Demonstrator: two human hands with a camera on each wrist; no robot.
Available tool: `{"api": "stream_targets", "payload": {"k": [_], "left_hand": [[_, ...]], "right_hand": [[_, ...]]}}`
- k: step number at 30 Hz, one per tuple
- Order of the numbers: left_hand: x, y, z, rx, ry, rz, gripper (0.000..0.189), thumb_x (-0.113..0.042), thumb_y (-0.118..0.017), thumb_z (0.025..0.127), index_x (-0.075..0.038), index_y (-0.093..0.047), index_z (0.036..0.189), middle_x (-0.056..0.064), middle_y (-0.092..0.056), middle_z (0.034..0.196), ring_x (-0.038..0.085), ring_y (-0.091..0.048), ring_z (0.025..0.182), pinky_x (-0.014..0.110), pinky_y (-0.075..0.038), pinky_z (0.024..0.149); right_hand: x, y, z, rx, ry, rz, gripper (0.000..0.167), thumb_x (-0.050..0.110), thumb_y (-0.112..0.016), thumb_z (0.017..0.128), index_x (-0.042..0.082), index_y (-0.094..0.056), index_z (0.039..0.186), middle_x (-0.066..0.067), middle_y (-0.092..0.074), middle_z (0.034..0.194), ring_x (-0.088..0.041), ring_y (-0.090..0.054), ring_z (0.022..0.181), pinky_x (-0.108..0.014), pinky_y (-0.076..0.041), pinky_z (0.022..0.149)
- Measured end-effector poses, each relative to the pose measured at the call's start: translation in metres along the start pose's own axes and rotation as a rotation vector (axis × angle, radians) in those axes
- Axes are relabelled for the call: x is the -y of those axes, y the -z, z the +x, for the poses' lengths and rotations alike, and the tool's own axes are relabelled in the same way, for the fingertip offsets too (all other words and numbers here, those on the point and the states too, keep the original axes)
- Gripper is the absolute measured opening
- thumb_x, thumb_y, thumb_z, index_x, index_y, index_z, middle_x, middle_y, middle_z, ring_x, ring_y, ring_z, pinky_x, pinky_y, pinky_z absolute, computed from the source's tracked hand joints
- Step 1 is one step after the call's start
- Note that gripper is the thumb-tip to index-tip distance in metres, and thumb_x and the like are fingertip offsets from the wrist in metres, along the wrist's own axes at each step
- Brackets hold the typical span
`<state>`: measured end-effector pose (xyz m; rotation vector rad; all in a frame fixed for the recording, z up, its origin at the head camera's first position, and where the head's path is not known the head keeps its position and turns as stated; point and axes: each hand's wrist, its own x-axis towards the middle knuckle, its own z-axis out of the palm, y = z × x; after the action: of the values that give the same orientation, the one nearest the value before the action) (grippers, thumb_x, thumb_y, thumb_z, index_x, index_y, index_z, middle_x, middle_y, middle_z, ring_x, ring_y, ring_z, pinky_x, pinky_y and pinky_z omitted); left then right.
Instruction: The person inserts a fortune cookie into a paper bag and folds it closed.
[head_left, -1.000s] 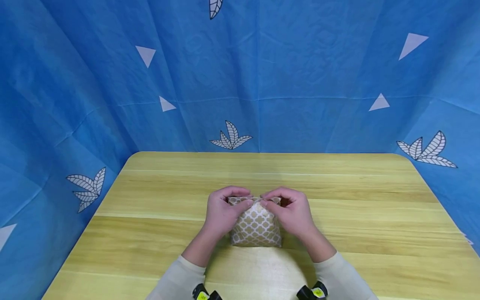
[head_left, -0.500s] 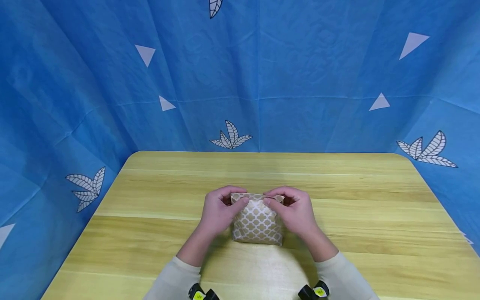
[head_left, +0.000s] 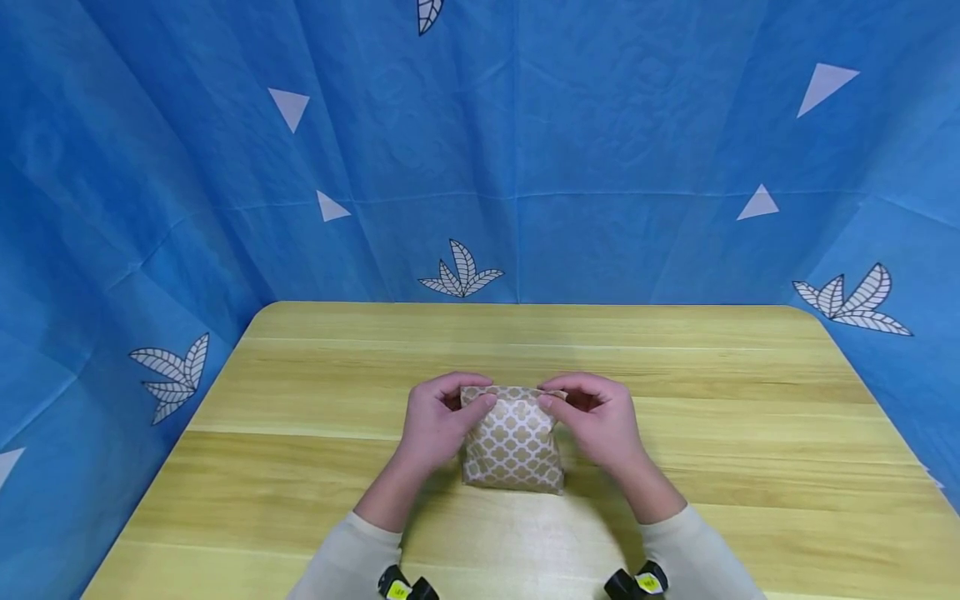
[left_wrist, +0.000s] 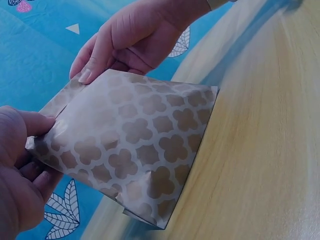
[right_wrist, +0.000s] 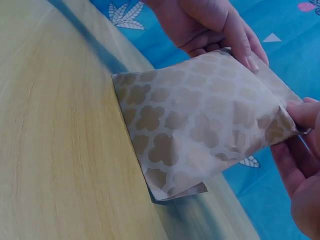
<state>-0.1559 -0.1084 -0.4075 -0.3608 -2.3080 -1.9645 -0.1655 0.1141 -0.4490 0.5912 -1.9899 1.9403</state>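
Observation:
A small brown paper bag (head_left: 513, 446) with a white quatrefoil pattern stands on the wooden table, its bottom edge toward me. Its top edge is folded over, and the fold (right_wrist: 277, 90) shows as a flat band in the right wrist view. At the bag's upper left, my left hand (head_left: 438, 421) pinches the folded edge, thumb on the near face and fingers behind. My right hand (head_left: 600, 417) pinches the same edge near the upper right corner. The paper is creased beside the right thumb (right_wrist: 302, 114). Whatever is inside the bag is hidden.
The light wooden table (head_left: 750, 467) spreads out on all sides of the bag. Behind it and along both sides hangs a blue cloth (head_left: 600, 150) with white leaves and triangles. Black wrist-worn devices (head_left: 636, 582) with yellow labels sit at both sleeves.
My hands have moved apart along the bag's top edge, the left slightly left and the right toward the right corner. The folded band between them is now more exposed and flatter.

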Motion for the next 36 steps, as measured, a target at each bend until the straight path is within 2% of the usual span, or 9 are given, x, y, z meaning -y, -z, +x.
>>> {"api": "stream_targets", "payload": {"k": [2,6,9,13,17,22,25,30,36], "left_hand": [[-0.005,0.0,-0.001,-0.004,-0.003,-0.01,0.014,0.007,-0.074,0.085,0.004,-0.075,0.099,0.014,-0.066,0.075,0.014,-0.052,0.06,0.023,-0.044,0.055],[-0.004,-0.001,-0.001,-0.014,-0.018,-0.014,0.014,0.008,-0.074,0.085,0.005,-0.075,0.099,0.016,-0.056,0.066,0.011,-0.043,0.055,0.022,-0.038,0.053],[0.012,0.0,0.003,-0.009,-0.032,-0.008,0.014,0.002,-0.076,0.086,0.002,-0.076,0.1,0.013,-0.044,0.059,0.013,-0.034,0.052,0.023,-0.032,0.05],[0.033,0.003,0.008,-0.006,-0.015,0.022,0.016,-0.005,-0.079,0.085,-0.006,-0.078,0.101,0.005,-0.056,0.068,0.014,-0.039,0.056,0.023,-0.035,0.053],[0.042,0.005,0.013,-0.008,0.026,0.095,0.019,-0.008,-0.08,0.085,-0.006,-0.077,0.103,0.002,-0.065,0.084,0.016,-0.046,0.064,0.025,-0.04,0.057],[0.056,0.002,0.018,-0.037,0.128,0.155,0.016,-0.012,-0.082,0.082,-0.01,-0.078,0.098,0.003,-0.058,0.077,0.017,-0.046,0.066,0.028,-0.04,0.059],[0.063,0.0,0.021,-0.069,0.189,0.152,0.015,-0.011,-0.083,0.08,-0.011,-0.079,0.095,0.003,-0.06,0.08,0.018,-0.05,0.069,0.03,-0.044,0.063],[0.071,-0.004,0.026,-0.109,0.239,0.145,0.015,-0.011,-0.085,0.079,-0.01,-0.079,0.093,0.003,-0.064,0.087,0.02,-0.054,0.077,0.033,-0.048,0.068],[0.075,-0.005,0.027,-0.117,0.243,0.199,0.013,-0.013,-0.086,0.078,-0.013,-0.078,0.088,0.002,-0.064,0.083,0.02,-0.055,0.078,0.035,-0.047,0.069]], "right_hand": [[-0.001,0.0,0.0,0.002,-0.006,0.009,0.016,-0.013,-0.074,0.081,-0.003,-0.075,0.093,-0.02,-0.071,0.085,-0.015,-0.06,0.062,-0.023,-0.05,0.056],[-0.002,0.001,0.001,0.001,-0.018,0.007,0.014,-0.011,-0.075,0.082,-0.003,-0.076,0.093,-0.02,-0.071,0.086,-0.015,-0.061,0.062,-0.024,-0.051,0.056],[0.0,0.0,0.001,-0.011,-0.035,-0.01,0.015,-0.012,-0.075,0.081,-0.004,-0.075,0.094,-0.02,-0.071,0.085,-0.013,-0.056,0.057,-0.023,-0.047,0.052],[-0.001,0.001,0.001,-0.025,-0.087,-0.05,0.016,-0.009,-0.076,0.082,-0.003,-0.075,0.097,-0.018,-0.071,0.084,-0.014,-0.058,0.059,-0.024,-0.049,0.054],[-0.007,0.004,0.001,-0.017,-0.183,-0.103,0.016,-0.001,-0.078,0.084,0.0,-0.075,0.1,-0.015,-0.072,0.086,-0.021,-0.065,0.067,-0.029,-0.055,0.06],[-0.014,0.005,0.003,-0.018,-0.354,-0.092,0.02,0.0,-0.079,0.084,-0.003,-0.073,0.102,-0.018,-0.071,0.091,-0.033,-0.069,0.074,-0.042,-0.058,0.064],[-0.02,0.004,0.004,-0.037,-0.44,-0.108,0.02,-0.002,-0.079,0.083,-0.003,-0.071,0.101,-0.017,-0.071,0.093,-0.033,-0.068,0.074,-0.042,-0.058,0.064],[-0.029,0.004,0.007,-0.059,-0.498,-0.172,0.021,-0.001,-0.079,0.083,-0.002,-0.07,0.101,-0.013,-0.071,0.091,-0.027,-0.069,0.074,-0.037,-0.058,0.063],[-0.033,0.004,0.009,-0.071,-0.535,-0.138,0.027,-0.004,-0.078,0.08,-0.007,-0.068,0.105,-0.016,-0.071,0.092,-0.024,-0.069,0.073,-0.034,-0.057,0.061]]}}
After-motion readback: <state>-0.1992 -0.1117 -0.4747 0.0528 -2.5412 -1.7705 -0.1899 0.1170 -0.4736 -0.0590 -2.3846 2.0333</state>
